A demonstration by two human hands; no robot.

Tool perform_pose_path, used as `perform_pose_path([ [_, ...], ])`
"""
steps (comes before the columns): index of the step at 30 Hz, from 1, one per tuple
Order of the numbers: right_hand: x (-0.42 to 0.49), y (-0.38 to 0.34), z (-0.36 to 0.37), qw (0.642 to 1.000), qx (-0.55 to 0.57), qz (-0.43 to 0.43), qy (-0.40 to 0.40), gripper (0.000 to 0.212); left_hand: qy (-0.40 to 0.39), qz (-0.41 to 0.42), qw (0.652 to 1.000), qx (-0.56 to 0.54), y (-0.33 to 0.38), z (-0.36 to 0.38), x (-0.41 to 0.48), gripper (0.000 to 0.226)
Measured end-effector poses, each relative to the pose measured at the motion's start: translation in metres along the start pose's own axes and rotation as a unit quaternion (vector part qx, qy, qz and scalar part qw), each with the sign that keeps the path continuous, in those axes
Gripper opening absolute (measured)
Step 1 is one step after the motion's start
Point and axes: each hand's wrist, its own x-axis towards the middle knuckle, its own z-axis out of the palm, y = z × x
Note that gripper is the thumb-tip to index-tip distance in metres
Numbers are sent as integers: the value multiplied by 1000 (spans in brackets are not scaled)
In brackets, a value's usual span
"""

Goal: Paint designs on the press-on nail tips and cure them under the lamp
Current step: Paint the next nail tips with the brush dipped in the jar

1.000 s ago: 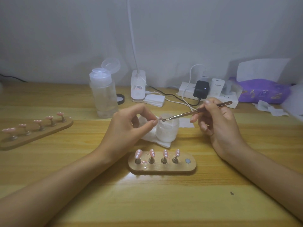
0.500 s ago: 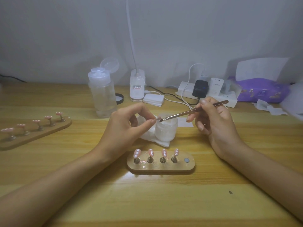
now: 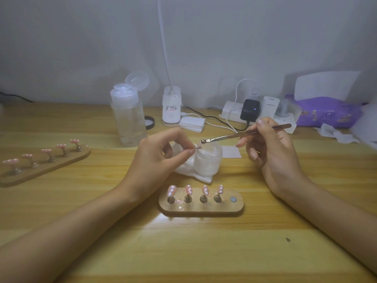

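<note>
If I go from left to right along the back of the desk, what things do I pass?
Clear bottle → lamp base → black charger → purple packet.

nail tips (image 3: 188,189): pink, white dots | packet (image 3: 326,114): purple | charger (image 3: 250,110): black

A: What is seen behind the bench (image 3: 183,252)?

B: A plain, pale grey wall (image 3: 81,48) is seen across the whole view. Soft shadows are cast on it toward the right.

A: How is the bench made?

B: It is made of light yellowish wood, with the grain laid from left to right. Its far edge is set against the wall.

A: And the light?

B: The room is dimly lit. A pale sheen is thrown on the wood near the middle, and a small dark speck (image 3: 287,239) is seen at the right.
</note>
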Motion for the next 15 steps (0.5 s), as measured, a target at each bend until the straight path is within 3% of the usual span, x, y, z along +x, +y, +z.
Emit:
perform_pose_path([
  [15, -1, 0, 1, 999, -24, 26, -3, 25, 4, 13, 999, 33, 2, 0, -2, 11],
])
